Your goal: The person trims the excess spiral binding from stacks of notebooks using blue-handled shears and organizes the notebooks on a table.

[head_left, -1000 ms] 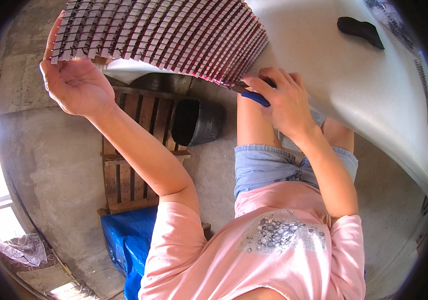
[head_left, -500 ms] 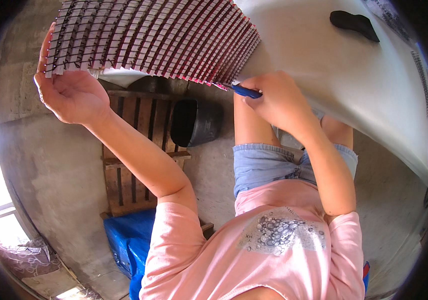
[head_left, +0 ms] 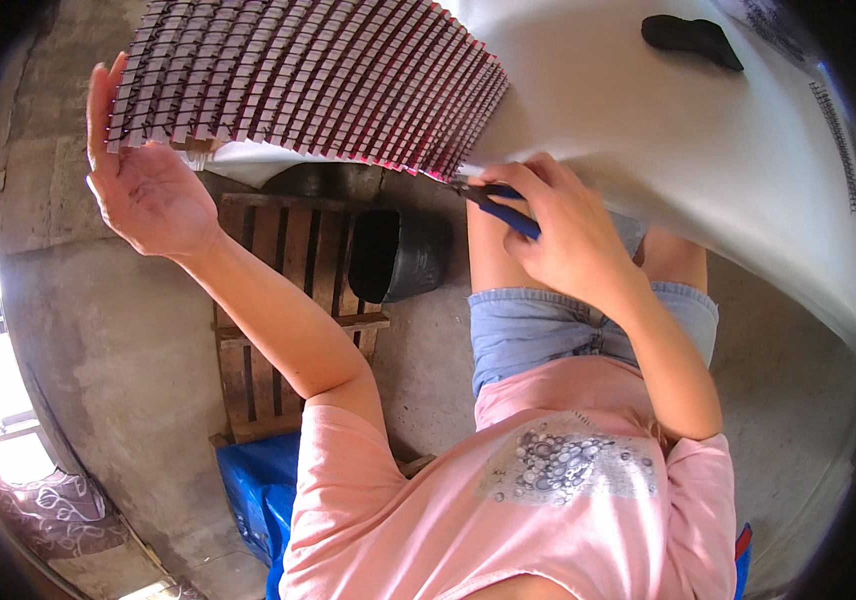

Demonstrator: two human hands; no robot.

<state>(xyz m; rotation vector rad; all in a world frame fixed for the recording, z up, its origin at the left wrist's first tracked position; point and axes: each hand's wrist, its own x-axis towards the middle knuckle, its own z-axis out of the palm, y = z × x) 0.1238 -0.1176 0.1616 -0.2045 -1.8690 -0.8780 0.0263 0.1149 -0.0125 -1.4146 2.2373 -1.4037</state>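
A curved panel (head_left: 298, 80) of small pale tiles, crossed by dark and red lines like wire or thread, hangs over the edge of a white-covered surface. My left hand (head_left: 156, 200) lies palm up at its lower left corner, fingers stretched out along the edge and touching it. My right hand (head_left: 573, 235) grips blue-handled pliers (head_left: 508, 212), whose handles stand apart. Their dark jaws are at the panel's lower right corner, by its red edge. I cannot make out whether the jaws are closed on anything.
The white-covered surface (head_left: 588, 110) carries a black, rounded flat piece (head_left: 693, 42) and a dark coiled strip (head_left: 836, 145). Below are a black bin (head_left: 418, 255), a wooden pallet (head_left: 263, 370) and a blue plastic-covered item (head_left: 263, 490). My bare knees are under the surface's edge.
The pliers' handles have spread apart, and my right hand has shifted slightly down and right. My left fingers have straightened along the panel's edge.
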